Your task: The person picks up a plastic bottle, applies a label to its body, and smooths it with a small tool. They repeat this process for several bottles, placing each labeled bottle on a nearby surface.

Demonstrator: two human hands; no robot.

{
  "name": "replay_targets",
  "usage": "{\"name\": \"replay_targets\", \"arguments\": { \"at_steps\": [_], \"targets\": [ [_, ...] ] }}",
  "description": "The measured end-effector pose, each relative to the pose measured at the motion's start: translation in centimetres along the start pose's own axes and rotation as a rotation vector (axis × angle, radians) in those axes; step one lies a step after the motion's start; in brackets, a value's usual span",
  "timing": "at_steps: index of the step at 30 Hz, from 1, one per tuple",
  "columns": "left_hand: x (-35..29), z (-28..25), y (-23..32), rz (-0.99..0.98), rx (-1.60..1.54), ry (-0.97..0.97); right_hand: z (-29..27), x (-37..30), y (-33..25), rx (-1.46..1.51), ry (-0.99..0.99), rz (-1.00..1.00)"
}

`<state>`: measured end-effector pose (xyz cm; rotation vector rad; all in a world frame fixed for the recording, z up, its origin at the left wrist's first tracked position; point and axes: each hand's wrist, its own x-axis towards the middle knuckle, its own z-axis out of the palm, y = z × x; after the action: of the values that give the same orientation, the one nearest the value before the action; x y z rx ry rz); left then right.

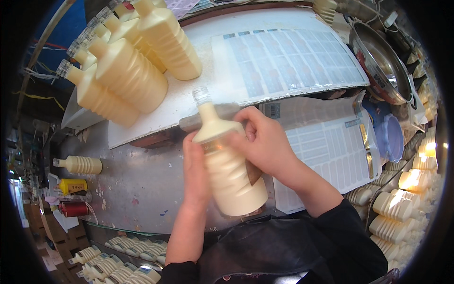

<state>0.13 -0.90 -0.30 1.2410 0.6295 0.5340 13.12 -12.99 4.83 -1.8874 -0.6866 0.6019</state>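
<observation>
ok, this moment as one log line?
left hand: at left side of cream ribbed plastic bottle | right hand: at its upper right | bottle: neck pointing away | nearby: pale-blue label sheet on white board

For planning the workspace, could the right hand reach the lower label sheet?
Probably yes: the lower label sheet lies beside the right hand, nothing seen between, though that hand touches the held bottle.

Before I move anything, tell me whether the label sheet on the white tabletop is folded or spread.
Spread: the label sheet lies flat on the white tabletop, its rows of labels exposed.
</observation>
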Motion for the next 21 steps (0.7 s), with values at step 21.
{"name": "replay_targets", "arguments": {
  "at_steps": [21],
  "targets": [
    [-0.2,0.2,0.5,0.025,0.077,-0.038,0.3,0.6,2.3,0.143,-0.042,0.022]
  ]
}}
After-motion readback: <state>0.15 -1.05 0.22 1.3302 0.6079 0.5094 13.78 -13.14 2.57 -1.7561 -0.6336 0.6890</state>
